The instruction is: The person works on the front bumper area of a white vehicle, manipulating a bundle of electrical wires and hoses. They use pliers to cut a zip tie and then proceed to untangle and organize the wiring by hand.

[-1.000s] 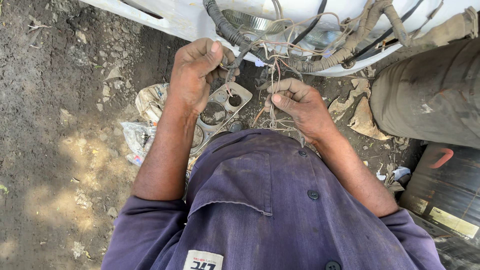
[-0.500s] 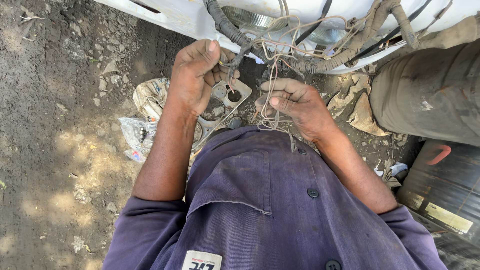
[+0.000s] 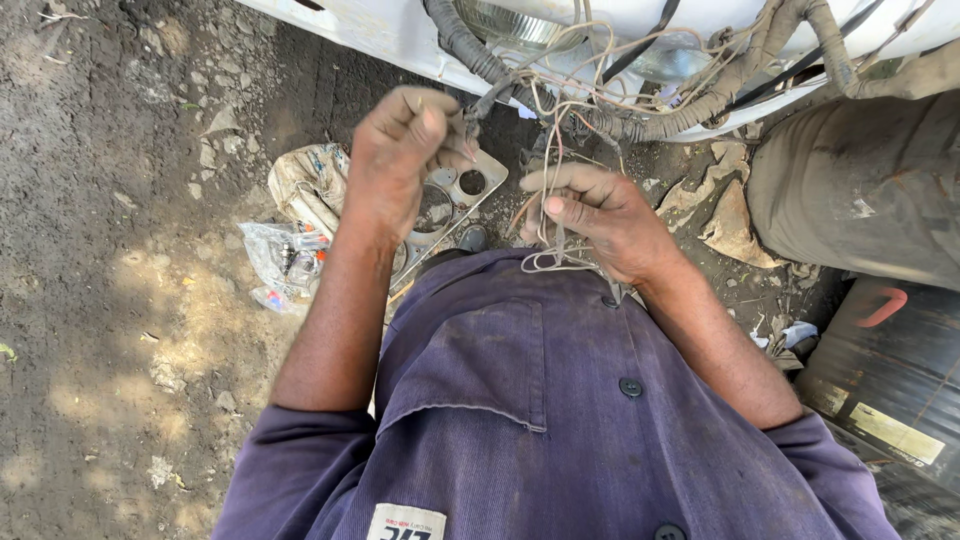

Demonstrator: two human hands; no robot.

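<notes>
From the head camera, looking straight down the person's own chest, the left hand (image 3: 400, 165) is raised with its fingers curled in, pinching the end of a thin wire (image 3: 478, 110); the fingertips hide exactly where the grip sits. The right hand (image 3: 600, 215) is closed around a bundle of thin wires (image 3: 555, 255) that loops out below the fingers and hangs just over the purple shirt (image 3: 560, 400); how many strands it holds cannot be told. The wires rise to a thick wrapped cable (image 3: 700, 100) running along a white panel (image 3: 400, 35), which the top edge of the frame cuts off. Between the forearms, a metal plate with round holes (image 3: 455, 195) lies on the dirt ground (image 3: 110, 250), mostly hidden by the left hand and wrist. Near it lie a crumpled rag (image 3: 305, 180) and a clear plastic bag (image 3: 280, 260) whose small contents are too blurred to name. At right, a grey trouser leg (image 3: 860, 190) of another person is cut off by the frame.
</notes>
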